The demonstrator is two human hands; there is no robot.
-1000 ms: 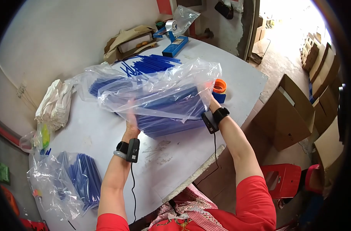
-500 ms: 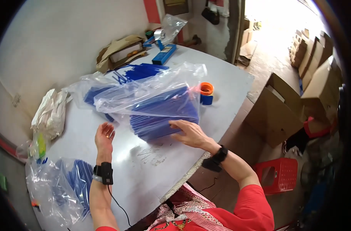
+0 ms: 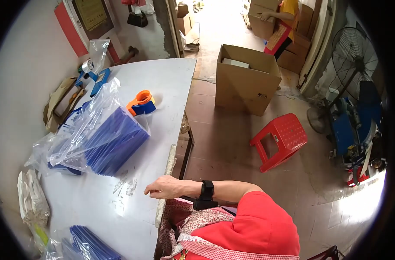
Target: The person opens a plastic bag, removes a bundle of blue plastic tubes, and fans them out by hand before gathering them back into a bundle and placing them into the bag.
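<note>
My right hand (image 3: 165,187) hovers at the front edge of the white table (image 3: 176,86), fingers loosely bent and slightly apart, with nothing in them. A black band (image 3: 207,190) is on that wrist. Beyond the hand lies a stack of thin blue strips or sleeves (image 3: 117,143), partly covered by a clear plastic bag (image 3: 71,145); the hand does not touch it. An orange and blue tape dispenser (image 3: 142,104) stands just behind the stack. A second blue bundle (image 3: 91,245) in clear plastic shows at the lower left. My left hand is out of view.
A blue tool (image 3: 101,82) and a torn brown carton (image 3: 58,102) lie along the wall. White crumpled bags (image 3: 32,197) sit at the left. On the floor are a large cardboard box (image 3: 247,82), a red stool (image 3: 280,141) and a fan (image 3: 358,63). Another person (image 3: 284,21) holds a carton.
The view has swung right. My right hand has come off the bagged stack and drawn back to the table edge. My left hand has left the view. Another person now appears by the doorway.
</note>
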